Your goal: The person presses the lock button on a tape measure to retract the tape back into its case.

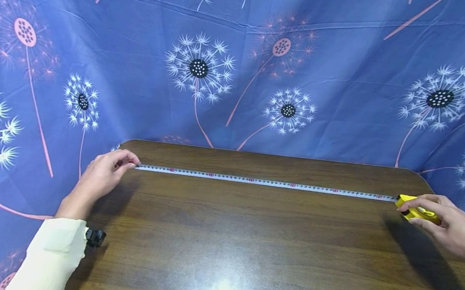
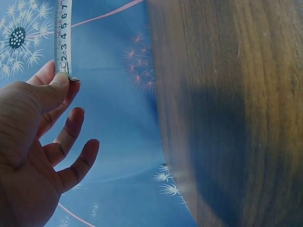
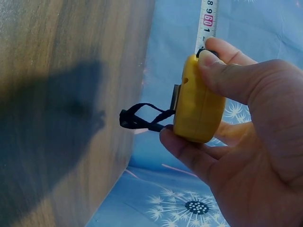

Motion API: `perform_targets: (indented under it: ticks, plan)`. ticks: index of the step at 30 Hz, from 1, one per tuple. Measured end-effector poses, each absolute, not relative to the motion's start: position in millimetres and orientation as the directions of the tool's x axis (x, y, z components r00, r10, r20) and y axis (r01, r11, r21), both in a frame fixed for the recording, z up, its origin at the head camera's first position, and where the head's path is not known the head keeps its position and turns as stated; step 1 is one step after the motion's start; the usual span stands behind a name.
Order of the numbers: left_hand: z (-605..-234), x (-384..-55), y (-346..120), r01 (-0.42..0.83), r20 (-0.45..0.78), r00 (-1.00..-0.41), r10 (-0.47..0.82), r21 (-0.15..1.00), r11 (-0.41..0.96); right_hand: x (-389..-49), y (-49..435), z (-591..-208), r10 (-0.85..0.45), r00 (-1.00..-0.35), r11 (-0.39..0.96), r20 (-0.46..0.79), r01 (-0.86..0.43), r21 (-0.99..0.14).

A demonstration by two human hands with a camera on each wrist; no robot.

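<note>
A yellow tape measure (image 1: 405,201) is drawn out, its white blade (image 1: 263,182) stretched straight and level across the head view. My left hand (image 1: 104,173) pinches the blade's free end between thumb and forefinger. In the left wrist view the low numbers of the blade (image 2: 63,42) show just past the thumb, and the other fingers are loosely bent. My right hand (image 1: 456,231) grips the case at the far right. Seen from the right wrist, the thumb lies at the black button by the case mouth, near a red 60 mark. A black strap (image 3: 137,118) hangs from the case.
Below the blade lies a brown wooden table (image 1: 220,228) with rounded far corners and a bright glare near the front. Blue cloth (image 1: 143,76) with dandelion prints hangs behind it and along both sides. Both hands cast shadows on the tabletop.
</note>
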State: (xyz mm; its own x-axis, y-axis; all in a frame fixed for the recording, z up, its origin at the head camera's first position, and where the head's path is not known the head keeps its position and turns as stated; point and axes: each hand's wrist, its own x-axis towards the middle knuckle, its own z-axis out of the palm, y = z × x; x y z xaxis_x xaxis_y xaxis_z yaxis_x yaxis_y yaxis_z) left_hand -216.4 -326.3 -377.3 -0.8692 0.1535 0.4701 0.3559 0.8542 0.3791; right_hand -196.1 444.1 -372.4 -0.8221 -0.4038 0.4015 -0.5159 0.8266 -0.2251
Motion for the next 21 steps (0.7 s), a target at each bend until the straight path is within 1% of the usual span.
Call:
perform_targets:
  ticks: [10, 13, 21]
  plan:
    - [-380, -220, -319, 0.378, 0.479, -0.861, 0.173, 0.374, 0.847, -201, 432, -376, -0.486, -0.742, 0.730, 0.463, -0.635, -0.252]
    - [-380, -221, -315, 0.383, 0.479, -0.860, 0.179, 0.372, 0.845, -201, 428, -377, -0.501, -0.728, 0.708, 0.468, -0.656, -0.263]
    - [-381, -220, -314, 0.380, 0.473, -0.862, 0.181, 0.370, 0.848, -199, 422, -377, -0.486, -0.742, 0.719, 0.462, -0.640, -0.272]
